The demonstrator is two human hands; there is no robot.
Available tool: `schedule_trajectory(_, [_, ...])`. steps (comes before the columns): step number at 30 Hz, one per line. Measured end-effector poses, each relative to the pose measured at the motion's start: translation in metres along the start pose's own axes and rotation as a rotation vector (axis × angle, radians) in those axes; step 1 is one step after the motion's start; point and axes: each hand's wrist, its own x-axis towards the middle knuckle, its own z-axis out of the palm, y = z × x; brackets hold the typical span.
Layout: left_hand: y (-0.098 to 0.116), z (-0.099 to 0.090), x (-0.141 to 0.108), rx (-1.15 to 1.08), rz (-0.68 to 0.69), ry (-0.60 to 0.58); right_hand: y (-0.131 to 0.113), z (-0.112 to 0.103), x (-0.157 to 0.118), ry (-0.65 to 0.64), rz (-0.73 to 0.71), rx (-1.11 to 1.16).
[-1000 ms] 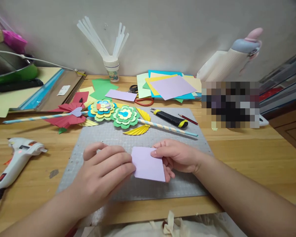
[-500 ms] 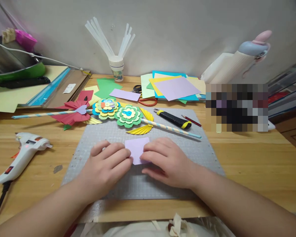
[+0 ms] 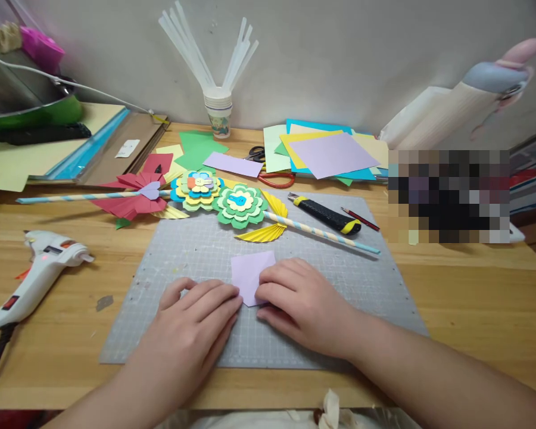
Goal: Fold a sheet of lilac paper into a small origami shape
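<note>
A small purple paper (image 3: 252,277) lies on the grey cutting mat (image 3: 183,256). My left hand (image 3: 196,319) touches its lower left edge with bent fingertips. On the paper's right side, my right hand (image 3: 299,301) has its fingers and thumb drawn together over the edge, pinching it. The paper's lower corners look folded or angled. Behind it lie a green layered paper flower (image 3: 239,205), a multicoloured flower (image 3: 199,189) and a yellow pleated piece (image 3: 272,223) on a striped stick (image 3: 335,235).
A white glue gun (image 3: 49,268) is at the left. A black and yellow cutter (image 3: 324,213) and a pencil (image 3: 361,219) lie behind on the right. Scissors (image 3: 277,179), coloured sheets (image 3: 335,152) and a cup (image 3: 218,113) with white sticks stand further back.
The view has shifted slightly. My left hand has moved down along the paper's left side, leaving more of the paper's upper part uncovered. My right hand stays at the right edge.
</note>
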Motion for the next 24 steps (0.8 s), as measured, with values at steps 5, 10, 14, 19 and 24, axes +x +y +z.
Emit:
schedule_trajectory(5, [-0.001,0.006,-0.01,-0.007,-0.057,-0.006,-0.003,0.003,0.006,0.009,-0.003,-0.04])
schedule_trajectory(10, [-0.004,0.007,-0.013,0.001,-0.032,-0.02,-0.003,0.001,0.008,0.049,-0.038,-0.066])
schedule_trajectory(14, [-0.006,0.007,-0.013,0.007,-0.014,-0.007,-0.002,0.001,0.007,0.036,-0.08,-0.116])
schedule_trajectory(19, [-0.005,0.006,-0.015,0.043,0.005,-0.028,-0.001,0.004,0.006,-0.011,-0.122,-0.143])
schedule_trajectory(24, [-0.007,0.004,-0.014,0.109,0.049,-0.045,-0.006,0.006,0.009,0.015,-0.023,-0.077])
